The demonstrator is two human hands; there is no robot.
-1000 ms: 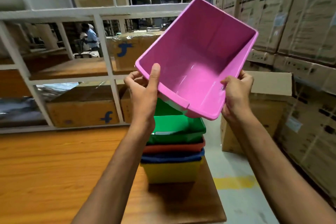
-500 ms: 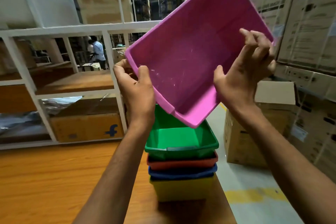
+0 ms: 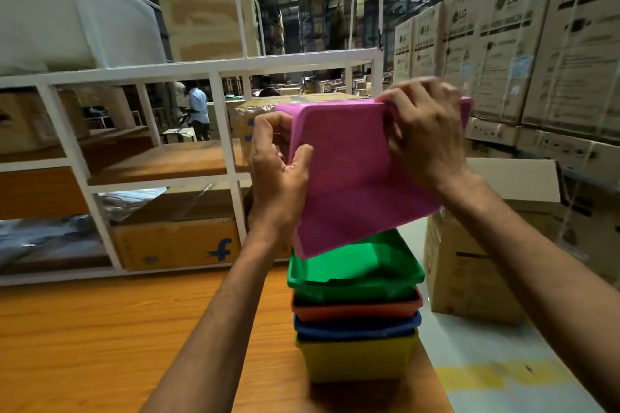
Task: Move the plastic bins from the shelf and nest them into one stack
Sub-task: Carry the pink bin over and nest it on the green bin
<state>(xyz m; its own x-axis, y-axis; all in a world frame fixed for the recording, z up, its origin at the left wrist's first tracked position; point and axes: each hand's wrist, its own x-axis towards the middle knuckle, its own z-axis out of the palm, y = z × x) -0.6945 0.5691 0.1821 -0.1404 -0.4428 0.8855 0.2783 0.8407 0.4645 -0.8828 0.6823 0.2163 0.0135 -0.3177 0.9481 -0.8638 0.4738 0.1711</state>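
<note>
While the nested stack (image 3: 355,305) sits on the worktop (image 3: 100,345), the pink bin (image 3: 352,184) is gripped, tilted, above it by the left hand (image 3: 278,171) and right hand (image 3: 426,137).

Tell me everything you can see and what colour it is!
pink bin: one, pink, held tilted above the stack
green bin: one, green, top of the stack
red bin: one, red, under the green one
blue bin: one, blue, under the red one
yellow bin: one, yellow, bottom of the stack
table: one, orange-brown wood, under the stack
shelf: one, white frame, behind the table
logo box: one, brown, blue mark, low in the shelf
LG cartons: many, brown, stacked at the right
open box: one, brown, on the floor, right
left hand: one, grips the pink bin's left side
right hand: one, grips the pink bin's upper right edge
</note>
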